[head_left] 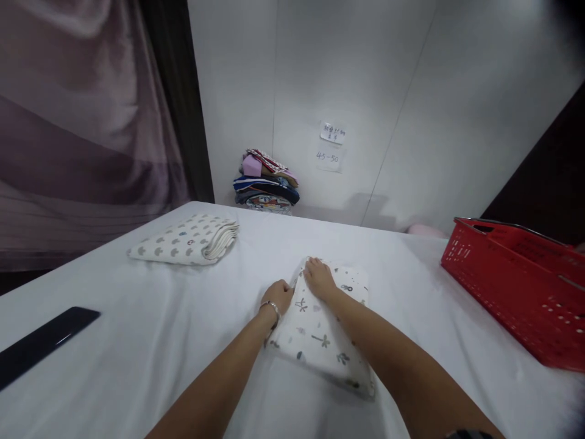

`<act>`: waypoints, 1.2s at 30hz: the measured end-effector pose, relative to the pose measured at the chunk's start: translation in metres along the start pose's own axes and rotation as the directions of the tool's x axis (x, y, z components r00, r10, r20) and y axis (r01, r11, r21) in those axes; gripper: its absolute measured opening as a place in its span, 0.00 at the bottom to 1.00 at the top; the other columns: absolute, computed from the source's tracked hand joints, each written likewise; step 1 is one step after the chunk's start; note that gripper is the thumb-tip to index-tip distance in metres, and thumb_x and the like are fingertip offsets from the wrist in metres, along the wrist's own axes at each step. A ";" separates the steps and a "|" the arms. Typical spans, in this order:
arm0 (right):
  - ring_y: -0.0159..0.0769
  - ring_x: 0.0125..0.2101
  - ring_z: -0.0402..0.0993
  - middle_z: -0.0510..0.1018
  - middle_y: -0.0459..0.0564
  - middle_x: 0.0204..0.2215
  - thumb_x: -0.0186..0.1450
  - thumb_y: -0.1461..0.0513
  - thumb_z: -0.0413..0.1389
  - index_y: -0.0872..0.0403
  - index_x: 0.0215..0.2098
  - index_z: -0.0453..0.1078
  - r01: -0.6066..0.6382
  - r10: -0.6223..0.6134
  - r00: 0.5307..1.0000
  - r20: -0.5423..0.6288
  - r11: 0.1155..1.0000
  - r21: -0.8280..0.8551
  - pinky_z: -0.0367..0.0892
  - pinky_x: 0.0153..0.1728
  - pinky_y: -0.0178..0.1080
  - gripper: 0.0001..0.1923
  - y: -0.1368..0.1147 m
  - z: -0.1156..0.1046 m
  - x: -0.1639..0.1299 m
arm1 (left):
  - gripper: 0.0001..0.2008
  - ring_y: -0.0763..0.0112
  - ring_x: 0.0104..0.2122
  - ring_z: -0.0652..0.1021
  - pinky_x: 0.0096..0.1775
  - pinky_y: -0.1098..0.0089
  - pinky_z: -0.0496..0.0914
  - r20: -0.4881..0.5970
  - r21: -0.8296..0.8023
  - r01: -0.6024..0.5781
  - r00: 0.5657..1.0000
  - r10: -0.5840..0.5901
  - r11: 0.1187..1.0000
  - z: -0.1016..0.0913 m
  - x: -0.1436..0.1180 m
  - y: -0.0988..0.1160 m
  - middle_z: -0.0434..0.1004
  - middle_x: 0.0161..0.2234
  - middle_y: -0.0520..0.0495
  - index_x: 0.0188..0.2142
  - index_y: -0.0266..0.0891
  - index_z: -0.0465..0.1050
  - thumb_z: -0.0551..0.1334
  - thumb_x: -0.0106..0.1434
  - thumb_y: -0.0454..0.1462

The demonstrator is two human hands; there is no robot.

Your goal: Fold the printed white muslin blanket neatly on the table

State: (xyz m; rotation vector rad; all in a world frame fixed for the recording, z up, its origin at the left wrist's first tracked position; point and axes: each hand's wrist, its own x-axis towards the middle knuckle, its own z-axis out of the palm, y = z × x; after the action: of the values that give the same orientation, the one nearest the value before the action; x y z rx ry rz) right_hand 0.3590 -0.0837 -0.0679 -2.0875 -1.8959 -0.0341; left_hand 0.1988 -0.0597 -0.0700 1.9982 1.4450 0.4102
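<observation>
A folded white cloth (pixel 329 335) printed with small palm trees and other little figures lies on the white-covered table (pixel 219 329) in front of me. My left hand (pixel 278 297), with a bracelet at the wrist, is closed on the cloth's left edge; its fingertips are hidden. Across the cloth's far left corner rests my right hand (pixel 320 278), palm down, its fingers lying on the fabric. The cloth's near edge shows a thick, rounded fold.
Another folded cloth with grey motifs (pixel 187 239) lies at the back left. A dark flat object (pixel 46 341) is at the left edge. Stacked folded fabrics (pixel 266 183) stand against the wall behind. On the right sits a red plastic basket (pixel 516 283).
</observation>
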 end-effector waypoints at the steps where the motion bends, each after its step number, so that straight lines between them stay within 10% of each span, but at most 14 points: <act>1: 0.38 0.57 0.47 0.58 0.51 0.56 0.66 0.60 0.39 0.53 0.51 0.59 -0.019 0.019 1.000 -0.007 1.000 0.006 0.45 0.53 0.42 0.17 0.003 -0.001 0.003 | 0.07 0.70 0.31 0.74 0.30 0.73 0.62 -0.002 -0.029 0.002 1.000 -0.003 1.000 0.001 0.001 -0.002 0.76 0.29 0.48 0.27 0.40 0.68 0.56 0.55 0.40; 22: 0.33 0.38 0.68 0.75 0.45 0.35 0.59 0.61 0.49 0.50 0.36 0.67 -0.358 0.361 0.932 -0.005 0.924 0.133 0.55 0.42 0.33 0.08 0.018 0.000 0.037 | 0.10 0.71 0.33 0.74 0.34 0.73 0.64 0.010 -0.183 -0.008 1.000 0.010 0.983 0.007 0.000 -0.015 0.76 0.33 0.52 0.36 0.43 0.71 0.57 0.55 0.42; 36: 0.33 0.38 0.69 0.75 0.47 0.36 0.63 0.60 0.44 0.51 0.39 0.67 -0.349 0.348 0.937 0.031 0.935 0.055 0.54 0.40 0.34 0.11 0.015 0.002 0.046 | 0.17 0.73 0.34 0.74 0.38 0.72 0.67 -0.029 -0.408 -0.110 0.994 0.107 0.906 0.007 -0.004 -0.022 0.74 0.42 0.50 0.42 0.42 0.71 0.57 0.52 0.37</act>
State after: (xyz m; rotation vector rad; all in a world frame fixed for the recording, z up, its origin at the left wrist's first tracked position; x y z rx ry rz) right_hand 0.3783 -0.0396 -0.0621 -2.3576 -1.4890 0.1241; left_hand 0.1854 -0.0611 -0.0891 1.7374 1.1387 0.7062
